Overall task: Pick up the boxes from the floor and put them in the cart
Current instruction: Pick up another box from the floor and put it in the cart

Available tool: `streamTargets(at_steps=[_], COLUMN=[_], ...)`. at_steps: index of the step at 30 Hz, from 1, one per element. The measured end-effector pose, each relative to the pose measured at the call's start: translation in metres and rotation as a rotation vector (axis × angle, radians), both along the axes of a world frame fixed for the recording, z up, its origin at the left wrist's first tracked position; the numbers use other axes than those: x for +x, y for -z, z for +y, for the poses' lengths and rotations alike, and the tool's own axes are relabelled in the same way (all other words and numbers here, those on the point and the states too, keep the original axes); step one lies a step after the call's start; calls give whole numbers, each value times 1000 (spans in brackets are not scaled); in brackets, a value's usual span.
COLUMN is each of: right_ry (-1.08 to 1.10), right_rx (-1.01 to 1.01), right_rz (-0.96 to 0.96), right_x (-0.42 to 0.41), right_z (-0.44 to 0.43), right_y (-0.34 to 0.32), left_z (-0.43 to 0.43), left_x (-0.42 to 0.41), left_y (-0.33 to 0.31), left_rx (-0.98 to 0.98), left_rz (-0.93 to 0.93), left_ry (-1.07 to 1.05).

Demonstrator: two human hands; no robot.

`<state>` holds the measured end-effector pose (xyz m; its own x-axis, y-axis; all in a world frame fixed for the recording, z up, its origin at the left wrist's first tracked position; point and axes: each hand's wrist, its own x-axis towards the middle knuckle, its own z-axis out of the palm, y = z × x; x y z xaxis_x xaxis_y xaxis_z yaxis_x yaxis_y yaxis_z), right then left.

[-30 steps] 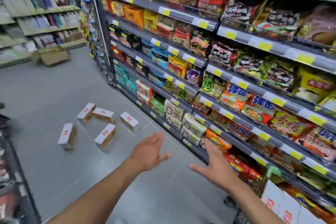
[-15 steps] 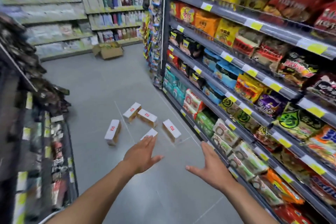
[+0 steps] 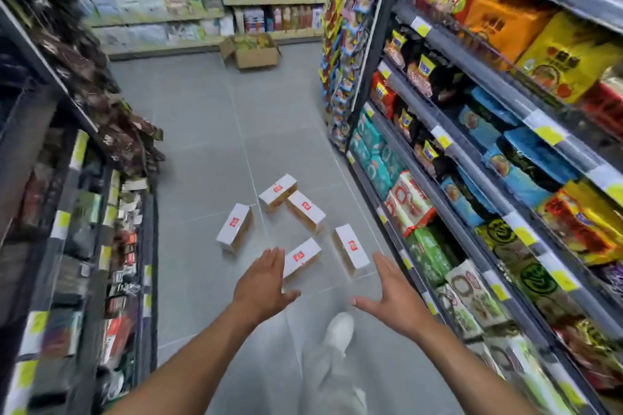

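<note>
Five rectangular cardboard boxes (image 3: pixel 300 209) lie scattered on the grey tiled floor (image 3: pixel 202 131) in the middle of a shop aisle, each with a white top face bearing a small red label and tan sides. Two lie touching toward the aisle's far end, one lies apart toward the left shelving, and two lie nearest the person. The left hand (image 3: pixel 264 283) reaches forward with fingers straight and spread, palm turned inward, holding nothing; its fingertips overlap the nearest box (image 3: pixel 301 258) in view. The right hand (image 3: pixel 392 293) mirrors it, spread wide and empty, beside another box (image 3: pixel 350 249). A white shoe (image 3: pixel 338 330) steps between the forearms. Glossy, crinkled snack packets fill the dark metal shelves on the right (image 3: pixel 488 178). An open brown carton (image 3: pixel 251 50) sits at the aisle's far end.
</note>
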<state>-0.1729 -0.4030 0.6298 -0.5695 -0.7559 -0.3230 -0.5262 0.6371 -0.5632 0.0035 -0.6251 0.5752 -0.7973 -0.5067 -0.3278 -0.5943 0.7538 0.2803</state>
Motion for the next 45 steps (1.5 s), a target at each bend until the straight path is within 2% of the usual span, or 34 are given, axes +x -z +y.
streamTargets(at_steps=[6,9,12,19,24,31,38,42,45], right_ry=[-98,-181,-269,-471,-502,-444,-418,-416,-375], right_rx=[122,139,198,314,419,433,423,401,391], right_rz=[-26,-34,-50,37,62,122,169,164,181], right_x=[-137,-178,-210,-232,-230,-225,-212,-206,-215], right_z=[-97,-144,-187,-254,-275,-292,-289,-291,-295], right_y=[84,110,165,327,441,585,670,680,667], left_z=[-54,-78,-101,-130,-142,-165,-169,-173,-184], left_x=[-74,-105,-134,-174,-182,-211,-227,-225,-222], left_y=[50,82,138,293,389,544,635,657,645], left_rx=[57,73,104,157,182,251,317,299,310], left_rz=[-51,-111,-175,-350,-420,-475,-483,-343,-316], left_ry=[-210,-274,-311,-244,-162,-207,-277,-332,-287])
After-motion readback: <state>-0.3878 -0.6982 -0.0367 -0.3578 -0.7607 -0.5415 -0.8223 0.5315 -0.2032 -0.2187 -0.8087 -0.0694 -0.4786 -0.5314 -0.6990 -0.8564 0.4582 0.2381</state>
